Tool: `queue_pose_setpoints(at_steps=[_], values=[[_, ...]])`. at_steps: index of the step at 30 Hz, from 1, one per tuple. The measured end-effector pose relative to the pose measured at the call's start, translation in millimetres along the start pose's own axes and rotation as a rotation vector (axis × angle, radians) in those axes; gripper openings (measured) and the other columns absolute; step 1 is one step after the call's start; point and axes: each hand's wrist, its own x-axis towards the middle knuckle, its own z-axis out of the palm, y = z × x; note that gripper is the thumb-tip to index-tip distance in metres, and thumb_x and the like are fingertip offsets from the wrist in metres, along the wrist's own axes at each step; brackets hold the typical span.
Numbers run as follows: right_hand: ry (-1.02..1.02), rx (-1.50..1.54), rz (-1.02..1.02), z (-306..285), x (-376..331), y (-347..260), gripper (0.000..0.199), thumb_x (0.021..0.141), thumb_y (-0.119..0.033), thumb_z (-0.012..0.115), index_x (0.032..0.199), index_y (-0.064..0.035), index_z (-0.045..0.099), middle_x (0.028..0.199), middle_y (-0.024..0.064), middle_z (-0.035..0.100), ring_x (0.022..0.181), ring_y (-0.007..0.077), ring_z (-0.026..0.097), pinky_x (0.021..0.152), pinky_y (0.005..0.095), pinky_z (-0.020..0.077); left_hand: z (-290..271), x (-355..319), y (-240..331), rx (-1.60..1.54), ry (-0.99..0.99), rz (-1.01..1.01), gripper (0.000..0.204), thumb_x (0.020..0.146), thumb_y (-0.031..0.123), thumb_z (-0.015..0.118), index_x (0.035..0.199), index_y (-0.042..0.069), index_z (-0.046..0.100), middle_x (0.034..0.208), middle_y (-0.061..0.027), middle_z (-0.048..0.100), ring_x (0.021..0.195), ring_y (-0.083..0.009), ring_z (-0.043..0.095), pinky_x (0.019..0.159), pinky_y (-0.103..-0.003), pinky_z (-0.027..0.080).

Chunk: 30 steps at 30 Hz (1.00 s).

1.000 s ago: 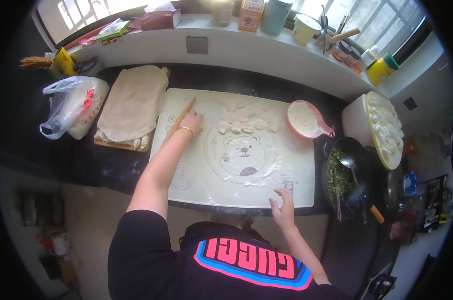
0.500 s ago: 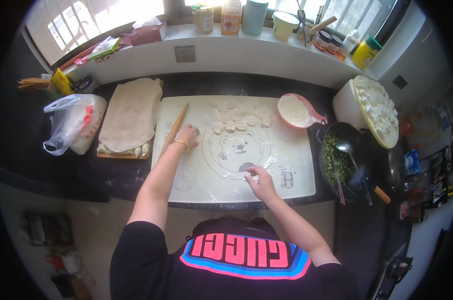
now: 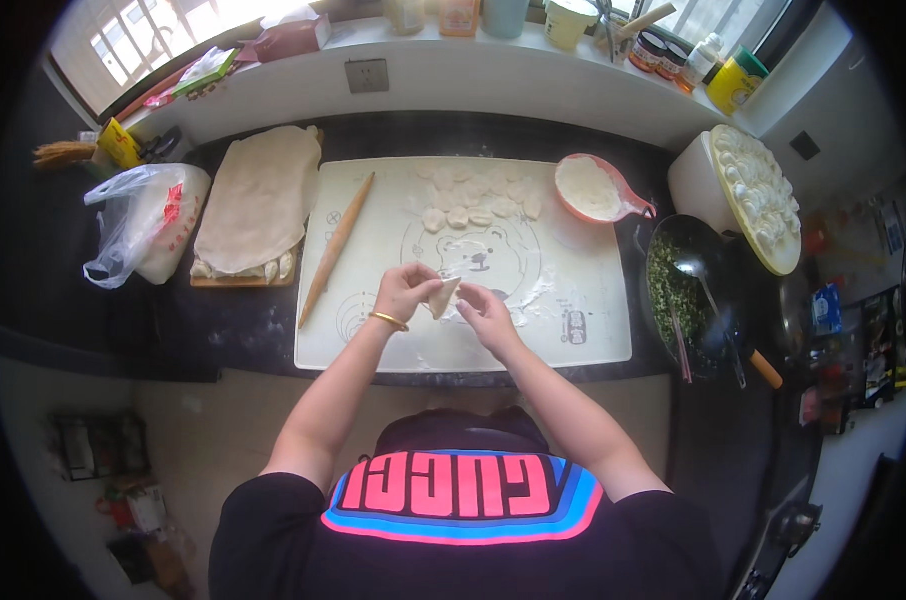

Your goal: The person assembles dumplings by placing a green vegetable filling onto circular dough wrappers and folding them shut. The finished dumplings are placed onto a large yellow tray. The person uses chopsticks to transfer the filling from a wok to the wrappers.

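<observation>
Over the near half of a pale mat (image 3: 563,345), both my hands meet at a thin, pale piece of dough, a dumpling wrapper (image 3: 443,298). My left hand (image 3: 405,292) pinches its left side between thumb and fingers. On its right edge are the fingertips of my right hand (image 3: 487,314). The wrapper is tilted up off the mat. A wooden rolling pin (image 3: 338,250) lies slantwise to the left, apart from my hands. Several small flattened dough pieces (image 3: 458,216) lie along the mat's far side, and loose flour dusts the middle.
Left: a dough sheet (image 3: 251,205) covers dumplings on a board, beside a plastic bag (image 3: 158,225). Right: a pink bowl of flour (image 3: 621,204), a pan of chopped green filling (image 3: 665,300) with spoon and chopsticks, and a tray of dumplings (image 3: 753,195). Jars line the windowsill (image 3: 523,50).
My left hand has left the rolling pin's side and moved right, toward me. My right hand has shifted left to meet it, and the wrapper is now held up between them.
</observation>
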Motion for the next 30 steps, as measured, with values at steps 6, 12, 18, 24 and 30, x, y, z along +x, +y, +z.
queue_pose_setpoints(at_steps=[6,12,18,24,30], values=[[0.045,0.322,0.129,6.6,-7.2,-8.4,0.035,0.087,-0.027,0.057,0.114,-0.0043,0.051,0.103,0.0047,0.058,0.092,0.0139,0.054,0.078,0.0279,0.0433,16.9,-23.7,-4.4,-0.171,0.02,-0.011,0.017,0.083,0.011,0.059,0.095,-0.001,0.062,0.085,-0.0069,0.064,0.077,-0.0118,0.06,0.071,-0.025,0.048],[-0.103,0.44,0.16,3.3,-15.6,-5.5,0.024,0.085,-0.023,0.06,0.098,-0.0039,0.057,0.09,0.0049,0.061,0.079,0.0117,0.057,0.071,0.028,0.0468,20.8,-33.8,-13.5,-0.174,-0.032,-0.035,0.021,0.084,0.015,0.059,0.097,-0.002,0.062,0.088,-0.0062,0.064,0.08,-0.0117,0.059,0.072,-0.025,0.048],[0.096,0.074,0.026,-3.3,-21.0,-17.6,0.016,0.083,-0.015,0.062,0.088,-0.0003,0.065,0.078,0.0038,0.064,0.072,0.01,0.057,0.067,0.0235,0.0455,19.0,-35.0,-13.8,0.272,-0.098,0.027,0.023,0.08,0.017,0.063,0.093,-0.001,0.066,0.076,-0.0066,0.066,0.07,-0.0091,0.058,0.065,-0.024,0.047],[0.117,-0.158,-0.158,-14.3,-19.2,-24.2,0.017,0.082,-0.013,0.061,0.09,0.0007,0.066,0.079,0.0088,0.065,0.072,0.0115,0.059,0.066,0.025,0.0454,30.3,-36.8,-9.6,0.303,-0.167,0.016,0.023,0.084,0.016,0.06,0.096,-0.003,0.064,0.081,-0.0065,0.065,0.072,-0.0098,0.059,0.065,-0.024,0.048],[0.124,-0.088,-0.046,-21.2,-20.4,-13.2,0.017,0.081,-0.013,0.061,0.091,0.0005,0.066,0.078,0.0102,0.065,0.072,0.0126,0.06,0.067,0.0253,0.0455,36.6,-37.1,-7.8,0.112,-0.151,0.011,0.023,0.086,0.016,0.057,0.096,-0.003,0.063,0.08,-0.0061,0.065,0.073,-0.0093,0.059,0.065,-0.024,0.048]])
